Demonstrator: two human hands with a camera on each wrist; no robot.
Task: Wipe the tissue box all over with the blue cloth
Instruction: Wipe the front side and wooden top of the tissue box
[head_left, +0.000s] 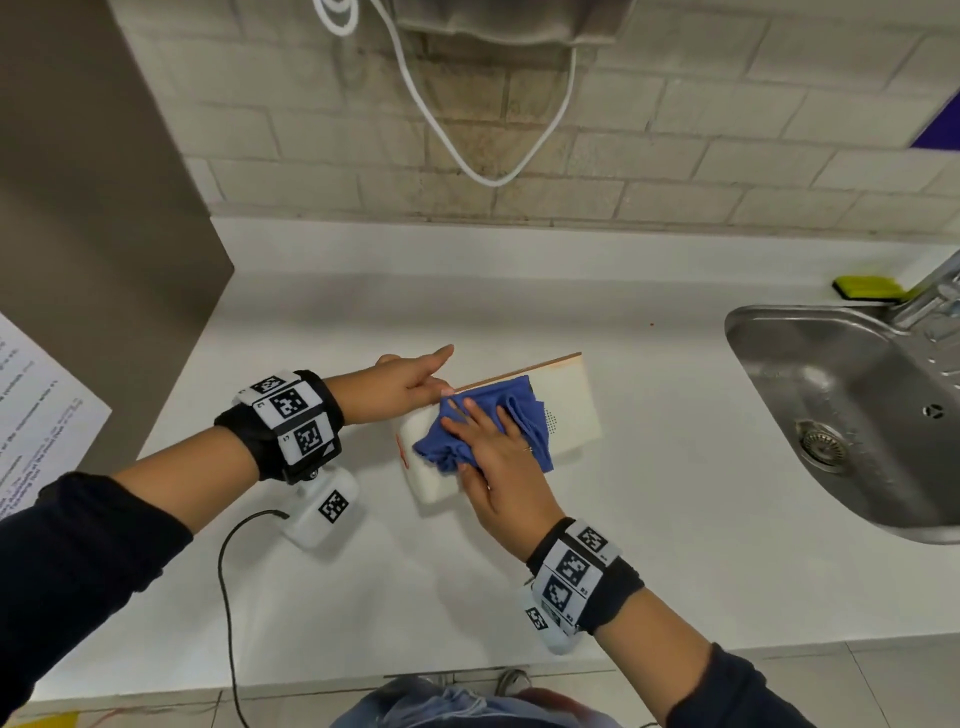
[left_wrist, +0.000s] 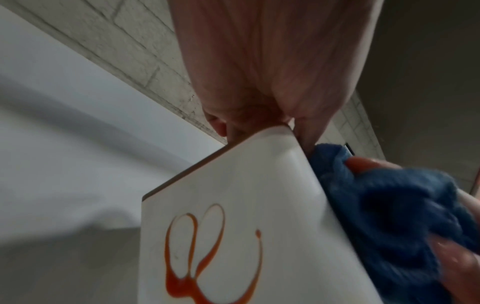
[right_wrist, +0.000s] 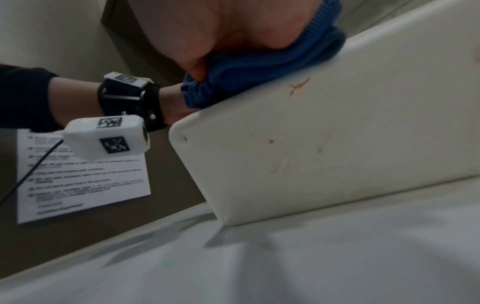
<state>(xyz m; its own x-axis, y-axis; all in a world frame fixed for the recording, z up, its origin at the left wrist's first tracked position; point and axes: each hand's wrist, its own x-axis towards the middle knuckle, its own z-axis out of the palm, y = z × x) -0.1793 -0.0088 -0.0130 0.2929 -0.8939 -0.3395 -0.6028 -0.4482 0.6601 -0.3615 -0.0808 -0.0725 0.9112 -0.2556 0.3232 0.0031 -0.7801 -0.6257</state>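
A cream tissue box (head_left: 571, 410) stands on the white counter. Its left end carries a red-orange squiggle of sauce (left_wrist: 194, 257). The side facing me has faint orange spots (right_wrist: 298, 87). My left hand (head_left: 410, 382) grips the box's far left corner, with fingers behind the edge and the thumb on top (left_wrist: 306, 131). The blue cloth (head_left: 519, 400) lies bunched on the box's top (left_wrist: 389, 216). My right hand (head_left: 493, 441) presses it down with spread, straight fingers. In the right wrist view the cloth (right_wrist: 259, 65) bulges out from under the palm.
A steel sink (head_left: 779, 364) with a tap (head_left: 930, 296) is set in the counter at the right, with a green sponge (head_left: 867, 288) behind it. A brown panel (head_left: 93, 208) with a printed sheet (head_left: 31, 415) bounds the left. A white cable (head_left: 467, 156) hangs on the brick wall.
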